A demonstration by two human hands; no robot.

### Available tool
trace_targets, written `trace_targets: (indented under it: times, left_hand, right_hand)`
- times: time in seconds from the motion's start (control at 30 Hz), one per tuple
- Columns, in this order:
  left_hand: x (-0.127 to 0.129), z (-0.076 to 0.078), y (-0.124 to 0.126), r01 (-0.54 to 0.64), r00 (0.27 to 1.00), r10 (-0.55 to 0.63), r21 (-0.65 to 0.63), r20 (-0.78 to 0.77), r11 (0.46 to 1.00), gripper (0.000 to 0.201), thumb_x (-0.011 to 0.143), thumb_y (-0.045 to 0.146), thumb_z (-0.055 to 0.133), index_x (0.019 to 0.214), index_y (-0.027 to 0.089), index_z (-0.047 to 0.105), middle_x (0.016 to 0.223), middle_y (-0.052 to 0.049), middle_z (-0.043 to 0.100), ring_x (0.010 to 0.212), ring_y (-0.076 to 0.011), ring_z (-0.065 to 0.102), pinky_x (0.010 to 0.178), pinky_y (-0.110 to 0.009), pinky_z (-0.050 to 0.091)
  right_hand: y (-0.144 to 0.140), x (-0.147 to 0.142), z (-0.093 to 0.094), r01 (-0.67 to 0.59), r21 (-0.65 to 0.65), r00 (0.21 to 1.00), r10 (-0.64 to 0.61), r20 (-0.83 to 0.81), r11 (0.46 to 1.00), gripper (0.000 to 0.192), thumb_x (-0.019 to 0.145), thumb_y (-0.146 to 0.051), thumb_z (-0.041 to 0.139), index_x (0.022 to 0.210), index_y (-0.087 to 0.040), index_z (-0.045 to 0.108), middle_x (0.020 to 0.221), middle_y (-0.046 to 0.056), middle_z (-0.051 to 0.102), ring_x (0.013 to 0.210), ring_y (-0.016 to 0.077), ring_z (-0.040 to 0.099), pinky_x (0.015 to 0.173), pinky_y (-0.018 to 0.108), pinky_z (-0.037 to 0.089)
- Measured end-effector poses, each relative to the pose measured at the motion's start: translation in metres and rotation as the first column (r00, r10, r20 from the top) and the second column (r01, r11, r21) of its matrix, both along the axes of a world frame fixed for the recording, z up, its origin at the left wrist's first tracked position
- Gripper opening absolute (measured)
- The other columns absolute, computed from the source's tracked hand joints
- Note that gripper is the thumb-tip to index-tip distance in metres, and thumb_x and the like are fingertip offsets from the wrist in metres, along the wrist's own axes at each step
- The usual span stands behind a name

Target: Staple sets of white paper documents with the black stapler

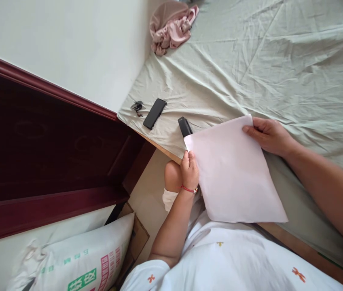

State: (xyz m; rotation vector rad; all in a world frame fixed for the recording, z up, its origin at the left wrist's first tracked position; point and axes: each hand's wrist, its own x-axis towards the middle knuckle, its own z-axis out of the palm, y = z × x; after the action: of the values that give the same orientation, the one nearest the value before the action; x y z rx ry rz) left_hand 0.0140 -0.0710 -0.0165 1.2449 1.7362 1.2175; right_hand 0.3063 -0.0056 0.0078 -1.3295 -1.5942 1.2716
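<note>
Left hand pinches paper at bed edge by stapler; right hand grips far corner.

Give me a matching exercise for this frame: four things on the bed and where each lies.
Things:
1. black rectangular phone
2. crumpled pink cloth
3. black stapler
4. white paper sheet

Places:
A. far corner by the wall
B. between both hands
C. beside the keys
D. at the paper's far left corner

Pairs: 1-C, 2-A, 3-D, 4-B
</note>
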Motion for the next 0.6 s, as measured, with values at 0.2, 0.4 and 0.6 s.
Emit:
trace_targets:
  times: [0.2,0.4,0.6]
  left_hand:
    - [-0.003,-0.006,-0.005,-0.065,0.991,0.067,-0.027,0.115,0.998,0.049,0.093,0.070,0.062,0.099,0.021,0.066,0.093,-0.005,0.067,0.092,-0.0195,0.063,0.087,-0.031,0.050]
    - [-0.003,-0.010,-0.005,-0.068,0.990,0.070,-0.021,0.119,0.997,0.047,0.093,0.068,0.063,0.100,0.022,0.065,0.095,-0.005,0.068,0.097,-0.0208,0.065,0.089,-0.031,0.051]
    - [0.001,-0.004,-0.006,-0.024,0.998,0.023,0.004,0.054,1.000,0.051,0.095,0.073,0.056,0.085,0.023,0.058,0.075,0.001,0.053,0.074,-0.0153,0.050,0.075,-0.028,0.046]
  right_hand:
    - [0.000,0.002,0.002,-0.058,-0.056,0.997,0.055,-0.044,0.997,0.045,0.094,-0.063,0.062,0.114,-0.025,0.075,0.094,0.006,0.077,0.080,0.0259,0.070,0.064,0.036,0.055]
    - [0.000,0.001,0.004,-0.049,-0.084,0.998,0.045,-0.053,0.995,0.044,0.092,-0.064,0.063,0.112,-0.026,0.074,0.093,0.006,0.076,0.080,0.0265,0.070,0.062,0.035,0.054]
    - [-0.001,0.001,0.005,-0.020,-0.064,1.000,0.019,-0.014,0.998,0.042,0.088,-0.064,0.068,0.102,-0.025,0.075,0.087,0.006,0.074,0.077,0.0259,0.067,0.059,0.035,0.050]
